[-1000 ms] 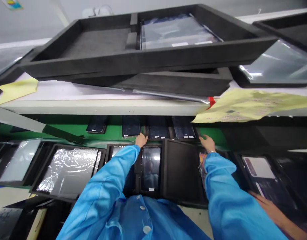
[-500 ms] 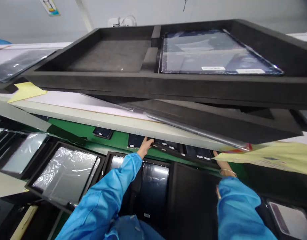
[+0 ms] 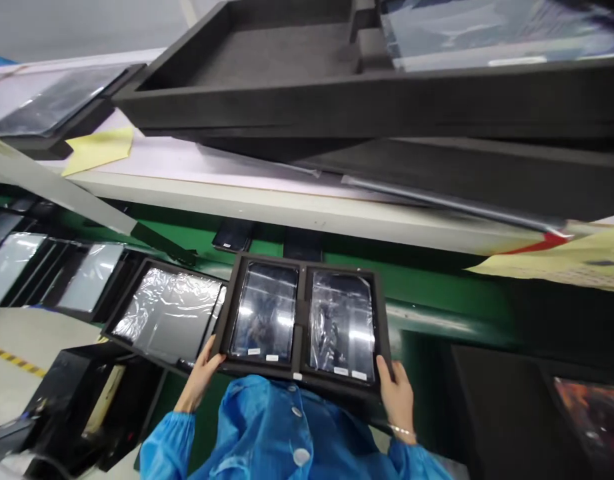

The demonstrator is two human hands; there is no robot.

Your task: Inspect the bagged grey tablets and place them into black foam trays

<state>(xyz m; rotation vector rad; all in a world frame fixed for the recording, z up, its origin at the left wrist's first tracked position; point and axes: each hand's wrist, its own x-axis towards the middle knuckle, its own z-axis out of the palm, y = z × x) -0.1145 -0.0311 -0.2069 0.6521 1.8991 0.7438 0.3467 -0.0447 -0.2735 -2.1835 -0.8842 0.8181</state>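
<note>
I hold a black foam tray [image 3: 301, 313] close to my chest, above the green belt [image 3: 427, 287]. Two bagged screens lie side by side in it, one on the left [image 3: 265, 312] and one on the right [image 3: 341, 325]. My left hand [image 3: 201, 375] grips the tray's near left corner. My right hand [image 3: 395, 395] grips its near right corner. Both sleeves are blue.
A white shelf [image 3: 307, 210] runs overhead with large black foam trays [image 3: 367, 100] and yellow paper [image 3: 567, 260] on it. More trays with bagged screens [image 3: 169, 313] lie to the left. Dark phones [image 3: 233, 235] rest on the belt under the shelf. A black tray [image 3: 497, 407] sits at the right.
My hands were reaching far under the shelf; now they have drawn back toward me, holding the two-screen tray lifted up. The view has swung left and down.
</note>
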